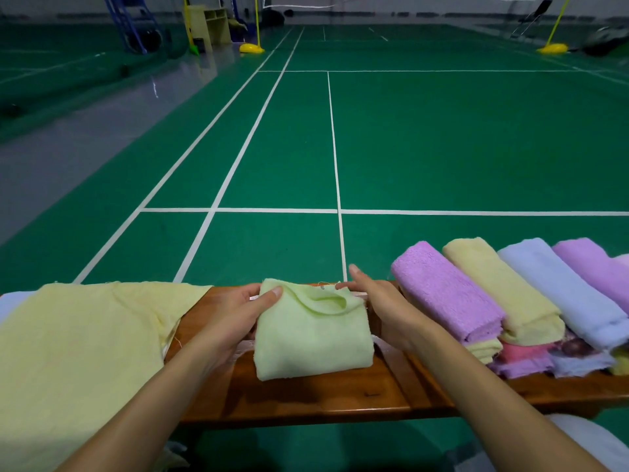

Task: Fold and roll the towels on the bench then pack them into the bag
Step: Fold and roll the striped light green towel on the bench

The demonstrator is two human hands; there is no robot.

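Left hand [238, 313]: gripping the far left corner of the green towel [311, 332], thumb on top, fingers curled beneath.
Right hand [377, 301]: open, fingers straight, resting against the towel's right edge; holding nothing.
Green towel: folded to a small square at mid-table [326, 396], far flap loose and puckered. Risk: flap slipping out on rolling, giving a lopsided roll; cause, one-sided grip and uneven top layer.
Finished rolls, right of green towel: purple roll [446, 294], yellow roll [500, 287], blue roll [558, 291], second purple roll [592, 267], lying side by side over flat folded cloths. Risk: right forearm nudging the purple roll, just beside it, and loosening it or pushing it over the near edge.
Yellow towel [75, 352], left of green towel: spread unfolded, hanging over the table's near edge. Risk: sliding to the floor, dragged by the left forearm.
Bag: not in view.
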